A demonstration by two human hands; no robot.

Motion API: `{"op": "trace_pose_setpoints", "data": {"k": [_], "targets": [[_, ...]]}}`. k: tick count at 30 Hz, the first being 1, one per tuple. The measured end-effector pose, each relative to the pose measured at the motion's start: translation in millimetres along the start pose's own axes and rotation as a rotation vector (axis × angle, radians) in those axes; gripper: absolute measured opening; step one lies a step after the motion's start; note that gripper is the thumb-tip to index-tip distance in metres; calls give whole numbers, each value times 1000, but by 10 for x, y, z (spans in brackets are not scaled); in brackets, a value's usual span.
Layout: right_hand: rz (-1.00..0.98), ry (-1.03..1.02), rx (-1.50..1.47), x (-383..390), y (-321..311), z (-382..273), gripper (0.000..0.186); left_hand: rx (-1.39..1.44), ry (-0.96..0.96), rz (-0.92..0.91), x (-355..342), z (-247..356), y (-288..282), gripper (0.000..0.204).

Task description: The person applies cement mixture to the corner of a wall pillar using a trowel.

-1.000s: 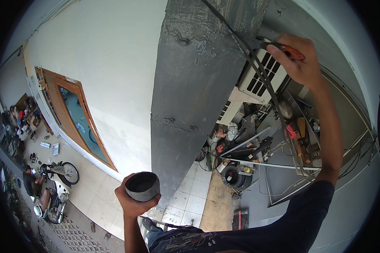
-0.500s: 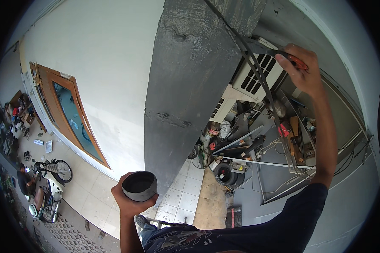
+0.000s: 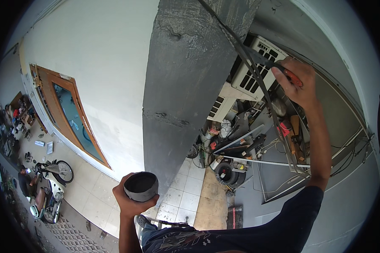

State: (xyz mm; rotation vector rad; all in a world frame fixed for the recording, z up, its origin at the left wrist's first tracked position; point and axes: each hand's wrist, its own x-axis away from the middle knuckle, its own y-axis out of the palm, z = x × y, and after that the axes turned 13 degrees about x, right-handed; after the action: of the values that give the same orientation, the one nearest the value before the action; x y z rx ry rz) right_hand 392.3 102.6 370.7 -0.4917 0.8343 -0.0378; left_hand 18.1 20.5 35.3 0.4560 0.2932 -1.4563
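Note:
My left hand point(image 3: 133, 204) is closed round a grey round bowl point(image 3: 141, 192) with dark grey material inside, low in the middle of the view. My right hand point(image 3: 299, 84) grips a scraper point(image 3: 292, 76) with a red-orange handle at the upper right. Its dark flat blade reaches toward the right edge of a grey coated beam point(image 3: 177, 76), at the black cables point(image 3: 257, 76) that run down across it. The beam's surface has rough, lumpy patches. Behind the blade sits a white slatted air-conditioner unit point(image 3: 251, 82); the blade's tip is hard to make out against the cables.
A white wall point(image 3: 93, 50) with a wood-framed door point(image 3: 59, 97) stands left. Far below lie a tiled floor point(image 3: 97, 194), a motorbike point(image 3: 50, 198) with a person point(image 3: 24, 185) beside it, and piled clutter with tyres point(image 3: 226, 173). My foot point(image 3: 142, 220) is on a metal support.
My right hand and scraper have moved down along the beam's edge. My left hand still holds the bowl at about the same height. The view has shifted slightly.

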Motion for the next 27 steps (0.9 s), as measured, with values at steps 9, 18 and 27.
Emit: {"op": "trace_pose_setpoints", "data": {"k": [9,18,27], "targets": [[101,23,83,-30,-32,22,14,-18,5,-8,28,6,28,68],[121,37,158,-47,1,-77,16,-18,12,11,37,21,44,67],[24,254,-187,-29,128,18,17,-23,18,53,49,42,48,65]]}}
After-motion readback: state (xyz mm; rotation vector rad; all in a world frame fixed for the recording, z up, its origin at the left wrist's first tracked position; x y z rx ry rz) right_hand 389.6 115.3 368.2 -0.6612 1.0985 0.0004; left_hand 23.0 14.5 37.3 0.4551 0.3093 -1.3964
